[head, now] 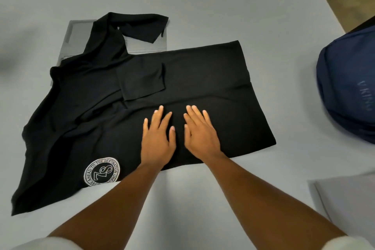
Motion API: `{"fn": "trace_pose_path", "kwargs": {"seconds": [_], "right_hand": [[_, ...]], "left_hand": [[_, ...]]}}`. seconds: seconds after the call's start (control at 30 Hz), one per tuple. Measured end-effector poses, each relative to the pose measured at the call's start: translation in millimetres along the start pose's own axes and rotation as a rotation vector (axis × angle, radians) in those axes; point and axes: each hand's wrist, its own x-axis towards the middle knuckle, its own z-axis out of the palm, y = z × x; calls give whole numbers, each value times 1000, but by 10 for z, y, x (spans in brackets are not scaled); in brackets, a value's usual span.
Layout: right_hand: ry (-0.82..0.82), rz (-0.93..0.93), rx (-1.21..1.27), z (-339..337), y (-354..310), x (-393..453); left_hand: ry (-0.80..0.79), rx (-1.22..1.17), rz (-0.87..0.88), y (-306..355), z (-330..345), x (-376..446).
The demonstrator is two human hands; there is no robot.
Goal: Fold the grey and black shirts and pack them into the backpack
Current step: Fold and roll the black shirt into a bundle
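both palms flat on the black shirt

i see my left hand and right hand with straight fingers, pressing the soft matte black shirt on the smooth grey table. rounded navy backpack lies at right, apart.

Shirt spread across the tabletop, both hands on it.

The shirt lay on the tabletop, its far left part over a flat board. The left hand and right hand rested side by side on its near edge. The backpack sat to the right, apart from it.
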Motion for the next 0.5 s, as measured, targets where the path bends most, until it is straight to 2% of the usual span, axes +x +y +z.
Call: {"fn": "trace_pose_path", "kwargs": {"seconds": [0.13, 0.23, 0.37, 0.5], "right_hand": [[-102, -30, -39, -66, 238, 109], [-106, 96, -151, -204, 643, 172], [-99, 229, -219, -409, 1222, 198], [-111, 284, -241, -456, 1338, 235]], "left_hand": [[-8, 81, -76, 43, 96, 79], [6, 173, -156, 53, 122, 80], [-9, 208, -179, 76, 136, 82], [-1, 212, -176, 91, 141, 82]]}}
